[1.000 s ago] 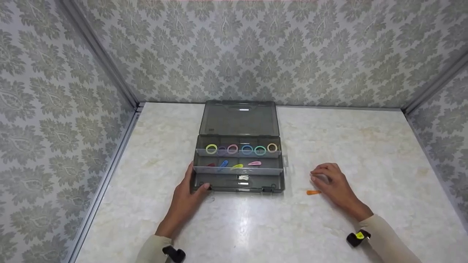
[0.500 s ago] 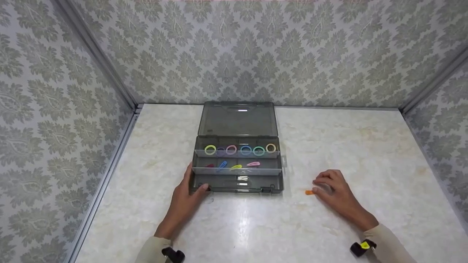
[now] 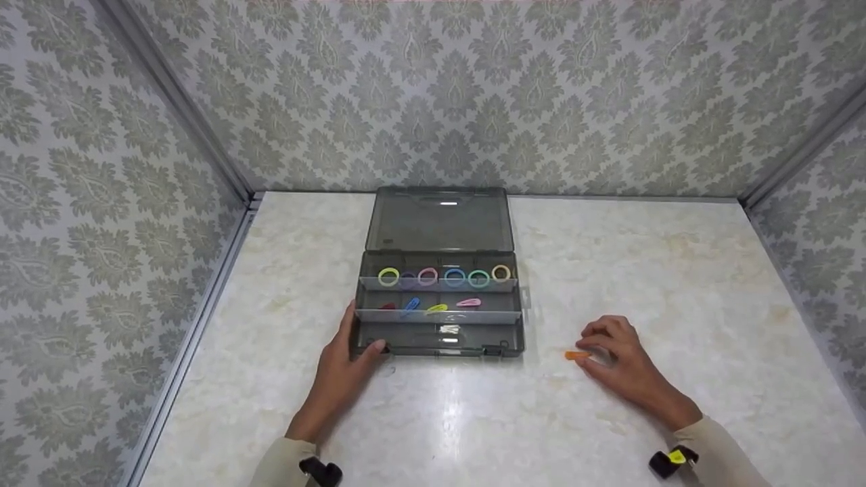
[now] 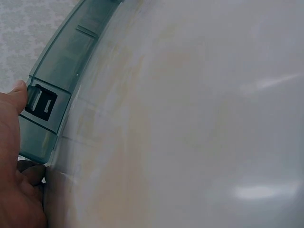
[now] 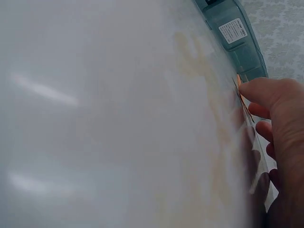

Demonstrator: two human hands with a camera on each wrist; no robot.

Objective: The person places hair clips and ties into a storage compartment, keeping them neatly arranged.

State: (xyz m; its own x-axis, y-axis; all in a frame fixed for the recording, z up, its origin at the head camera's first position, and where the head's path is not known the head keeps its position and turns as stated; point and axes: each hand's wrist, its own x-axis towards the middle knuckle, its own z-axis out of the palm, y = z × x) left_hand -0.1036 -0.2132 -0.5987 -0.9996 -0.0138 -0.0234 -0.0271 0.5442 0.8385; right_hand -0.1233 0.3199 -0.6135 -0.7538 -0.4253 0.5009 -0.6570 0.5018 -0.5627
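Note:
A dark translucent compartment box [image 3: 440,337] stands with its lid raised, back toward the wall. My left hand [image 3: 342,365] grips its front left corner, thumb at the front edge and fingers along the left side; the left wrist view shows the thumb [image 4: 18,95] beside a latch. To the right of the box, my right hand [image 3: 622,352] pinches an orange hair clip [image 3: 574,355] between thumb and forefinger, low at the tabletop. In the right wrist view the thumb partly covers the clip [image 5: 239,80].
Several coloured hair ties, among them a yellow one [image 3: 389,276], lie in the box's back row. The middle row holds several snap clips, including a pink clip [image 3: 469,302] and a blue clip [image 3: 411,307]. Patterned walls [image 3: 453,88] border the marbled table [image 3: 663,264].
My right hand has shifted slightly toward me, and its thumb and forefinger have come onto the orange hair clip. The left hand keeps its hold on the box.

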